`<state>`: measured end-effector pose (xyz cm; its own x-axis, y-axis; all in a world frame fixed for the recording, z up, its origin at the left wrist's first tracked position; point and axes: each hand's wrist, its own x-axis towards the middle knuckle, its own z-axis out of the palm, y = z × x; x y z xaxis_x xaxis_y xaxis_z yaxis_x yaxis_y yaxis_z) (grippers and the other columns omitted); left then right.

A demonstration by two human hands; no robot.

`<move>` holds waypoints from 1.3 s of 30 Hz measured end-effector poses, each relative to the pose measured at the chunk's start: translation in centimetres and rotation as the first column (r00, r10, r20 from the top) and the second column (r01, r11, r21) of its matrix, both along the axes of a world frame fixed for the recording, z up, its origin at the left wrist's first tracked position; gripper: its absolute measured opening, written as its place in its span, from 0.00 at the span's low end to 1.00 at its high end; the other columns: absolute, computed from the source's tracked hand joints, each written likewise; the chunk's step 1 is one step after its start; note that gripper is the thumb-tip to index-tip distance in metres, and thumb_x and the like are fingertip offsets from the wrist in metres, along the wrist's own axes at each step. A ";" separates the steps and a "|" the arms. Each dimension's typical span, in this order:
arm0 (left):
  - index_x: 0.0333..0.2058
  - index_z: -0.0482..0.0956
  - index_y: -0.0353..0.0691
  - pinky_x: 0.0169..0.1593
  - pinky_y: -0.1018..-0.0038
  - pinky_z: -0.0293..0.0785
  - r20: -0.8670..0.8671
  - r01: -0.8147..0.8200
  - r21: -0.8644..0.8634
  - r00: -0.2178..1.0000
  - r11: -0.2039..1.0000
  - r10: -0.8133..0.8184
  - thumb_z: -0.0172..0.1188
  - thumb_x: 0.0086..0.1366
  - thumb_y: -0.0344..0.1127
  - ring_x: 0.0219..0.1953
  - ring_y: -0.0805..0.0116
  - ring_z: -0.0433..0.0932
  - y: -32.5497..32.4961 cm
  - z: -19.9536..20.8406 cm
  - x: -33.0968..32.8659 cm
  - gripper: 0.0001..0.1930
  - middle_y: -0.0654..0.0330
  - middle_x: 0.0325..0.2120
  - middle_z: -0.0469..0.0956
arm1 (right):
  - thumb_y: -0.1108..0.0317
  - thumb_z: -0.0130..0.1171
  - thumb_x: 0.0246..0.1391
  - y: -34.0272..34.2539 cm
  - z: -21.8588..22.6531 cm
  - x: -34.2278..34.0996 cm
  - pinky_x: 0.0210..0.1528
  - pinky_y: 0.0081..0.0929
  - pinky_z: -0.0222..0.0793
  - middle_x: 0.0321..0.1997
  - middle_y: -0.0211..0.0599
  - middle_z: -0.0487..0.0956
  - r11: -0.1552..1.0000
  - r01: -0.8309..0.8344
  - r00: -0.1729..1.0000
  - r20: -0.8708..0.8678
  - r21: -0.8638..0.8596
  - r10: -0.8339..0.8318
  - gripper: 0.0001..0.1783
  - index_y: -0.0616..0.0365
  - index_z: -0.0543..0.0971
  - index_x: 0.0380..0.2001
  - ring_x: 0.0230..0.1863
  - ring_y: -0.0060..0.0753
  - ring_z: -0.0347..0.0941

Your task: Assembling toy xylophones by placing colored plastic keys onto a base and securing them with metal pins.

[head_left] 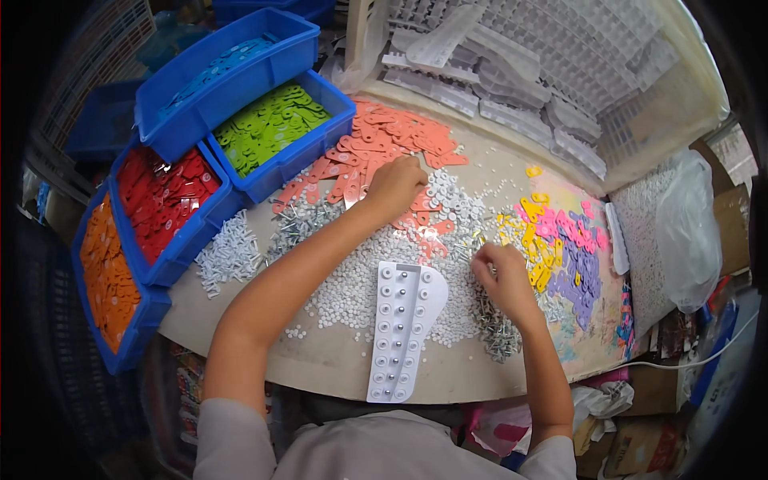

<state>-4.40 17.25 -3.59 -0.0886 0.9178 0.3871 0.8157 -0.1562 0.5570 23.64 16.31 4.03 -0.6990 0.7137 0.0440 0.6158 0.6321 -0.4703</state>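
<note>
My left hand [396,190] reaches over the pile of flat coral plastic pieces [392,132], fingers curled in at the edge of the white round caps [454,200]. What those fingers hold, if anything, is hidden. My right hand [504,282] hovers by the metal rivets [498,332], left of the yellow pieces [542,252]. Its fingertips are pinched together, and I cannot make out what is between them. A white plastic holder [406,328] lies between my forearms near the table edge. Ringed sockets line its two sides, with a row of small metal studs down its middle channel.
Blue bins at the left hold orange [110,276], red [166,204], green [274,128] and blue pieces [216,76]. A white crate [512,88] of clear plastic parts stands behind. Pink [572,228] and purple pieces [578,280] lie right; white pins [228,254] lie left.
</note>
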 end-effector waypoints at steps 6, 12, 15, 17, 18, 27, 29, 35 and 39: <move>0.34 0.81 0.38 0.43 0.61 0.75 -0.086 -0.065 0.078 0.994 0.995 0.071 0.61 0.63 0.33 0.40 0.56 0.78 0.2 -0.8 0.2 0.05 0.58 0.32 0.79 | 0.69 0.64 0.54 5.8 -2.7 -2.6 0.41 0.46 0.69 0.29 0.48 0.81 0.977 0.131 0.979 -0.178 0.166 -0.101 0.08 0.63 0.80 0.28 0.35 0.53 0.75; 0.38 0.79 0.36 0.38 0.67 0.74 0.590 0.021 -0.064 0.807 0.998 0.021 0.61 0.66 0.31 0.34 0.64 0.82 -5.6 4.9 1.9 0.06 0.57 0.31 0.84 | 0.67 0.67 0.52 7.2 -4.7 -4.1 0.38 0.45 0.71 0.26 0.48 0.81 0.965 0.216 0.974 -0.096 0.151 -0.203 0.09 0.63 0.81 0.28 0.33 0.52 0.77; 0.40 0.80 0.36 0.37 0.74 0.72 0.606 0.078 -0.106 0.795 0.991 0.002 0.63 0.65 0.32 0.34 0.74 0.81 -10.2 7.0 2.6 0.08 0.60 0.31 0.84 | 0.66 0.69 0.52 8.1 -5.4 -3.3 0.32 0.37 0.71 0.24 0.46 0.80 0.971 0.230 0.967 -0.130 0.068 -0.220 0.11 0.64 0.80 0.29 0.25 0.45 0.76; 0.38 0.81 0.36 0.38 0.76 0.71 0.691 0.066 -0.112 0.722 0.992 0.030 0.64 0.64 0.32 0.34 0.76 0.79 -13.1 7.0 3.1 0.07 0.63 0.31 0.83 | 0.68 0.68 0.53 8.5 -5.9 -3.0 0.30 0.36 0.70 0.23 0.45 0.80 0.982 0.177 0.972 -0.169 0.066 -0.164 0.10 0.64 0.79 0.29 0.23 0.43 0.75; 0.36 0.82 0.35 0.38 0.78 0.70 0.769 0.057 -0.101 0.638 0.993 0.041 0.65 0.64 0.32 0.34 0.78 0.78 -14.3 6.9 3.4 0.06 0.66 0.30 0.83 | 0.69 0.67 0.53 8.5 -5.9 -2.7 0.30 0.36 0.70 0.22 0.45 0.79 0.984 0.163 0.975 -0.166 0.074 -0.149 0.10 0.64 0.78 0.28 0.23 0.42 0.75; 0.34 0.84 0.38 0.47 0.67 0.70 0.458 0.179 -0.137 0.884 0.974 -0.097 0.67 0.58 0.29 0.43 0.61 0.75 -20.8 4.0 4.3 0.05 0.60 0.33 0.79 | 0.75 0.64 0.55 -2.9 -1.2 -1.5 0.41 0.29 0.68 0.29 0.35 0.77 0.995 0.052 0.959 -0.275 -0.081 -0.072 0.07 0.63 0.76 0.35 0.33 0.29 0.74; 0.33 0.83 0.37 0.47 0.67 0.70 0.433 0.149 -0.173 0.899 0.974 -0.060 0.66 0.59 0.29 0.41 0.61 0.75 -21.3 3.6 4.7 0.04 0.59 0.31 0.78 | 0.75 0.64 0.55 -5.4 -0.3 -1.5 0.42 0.29 0.68 0.30 0.35 0.77 0.972 0.017 0.963 -0.256 -0.233 -0.078 0.07 0.63 0.76 0.35 0.35 0.30 0.74; 0.34 0.83 0.38 0.43 0.67 0.71 0.421 0.092 -0.160 0.907 0.983 -0.016 0.66 0.59 0.29 0.37 0.61 0.76 -20.9 3.5 5.3 0.04 0.59 0.29 0.77 | 0.75 0.65 0.54 -7.5 -0.6 -1.1 0.45 0.30 0.68 0.35 0.38 0.76 0.985 -0.064 0.983 -0.180 -0.159 0.034 0.08 0.63 0.76 0.35 0.39 0.35 0.73; 0.33 0.82 0.37 0.40 0.68 0.72 0.422 0.058 -0.156 0.906 0.986 0.013 0.66 0.59 0.29 0.34 0.62 0.76 -21.0 3.4 5.5 0.05 0.58 0.29 0.78 | 0.76 0.65 0.54 -8.1 0.3 -1.3 0.45 0.30 0.69 0.33 0.38 0.77 0.984 0.034 0.973 -0.220 -0.174 -0.073 0.07 0.64 0.77 0.34 0.39 0.35 0.74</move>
